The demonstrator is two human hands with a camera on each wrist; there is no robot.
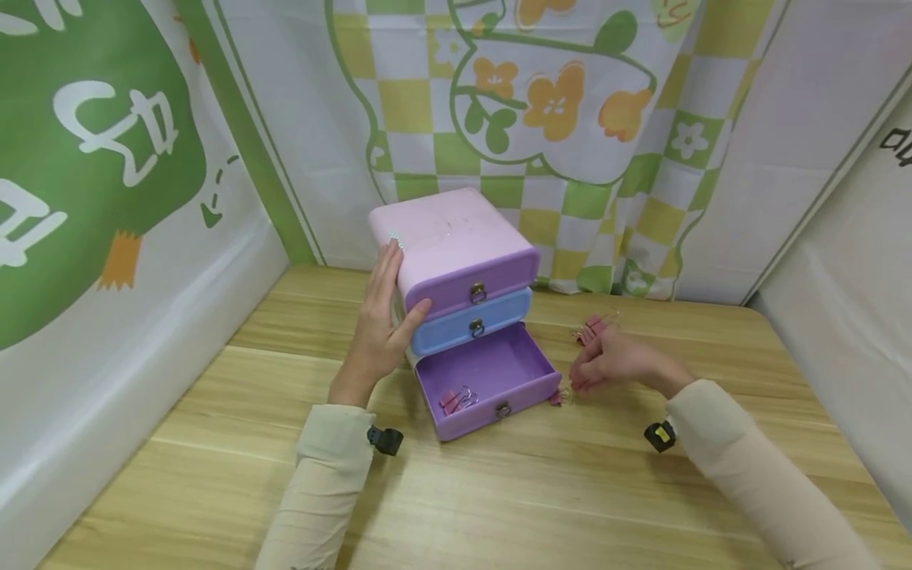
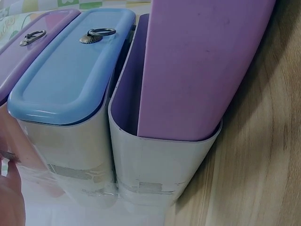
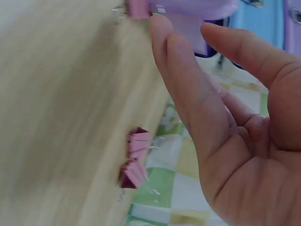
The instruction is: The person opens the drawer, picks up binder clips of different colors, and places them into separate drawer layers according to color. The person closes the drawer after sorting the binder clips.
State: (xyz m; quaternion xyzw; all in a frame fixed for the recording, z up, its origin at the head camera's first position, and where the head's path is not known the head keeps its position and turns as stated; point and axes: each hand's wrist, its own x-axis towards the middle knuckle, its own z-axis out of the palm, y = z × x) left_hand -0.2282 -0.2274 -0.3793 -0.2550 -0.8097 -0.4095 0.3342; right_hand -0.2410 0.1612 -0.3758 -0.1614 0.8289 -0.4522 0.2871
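Note:
A small drawer cabinet (image 1: pixel 456 229) with a pink top stands on the table, its bottom purple drawer (image 1: pixel 499 360) pulled out. Inside that drawer lies a pink binder clip (image 1: pixel 452 402) with wire handles. My left hand (image 1: pixel 378 332) rests along the cabinet's left side, thumb by the top drawer's front edge. To the right of the open drawer, my right hand (image 1: pixel 613 362) reaches toward a pink binder clip (image 3: pixel 139 9); thumb and fingers are apart, fingertips beside the clip. Two more pink binder clips (image 3: pixel 138 143) lie beyond that hand, partly covered in the head view.
The blue middle drawer (image 1: pixel 470 323) and purple top drawer (image 1: pixel 473 281) are closed, each with a ring pull. A patterned curtain (image 1: pixel 556 229) hangs behind the wooden table (image 1: pixel 513 507). Printed white sheets flank both sides.

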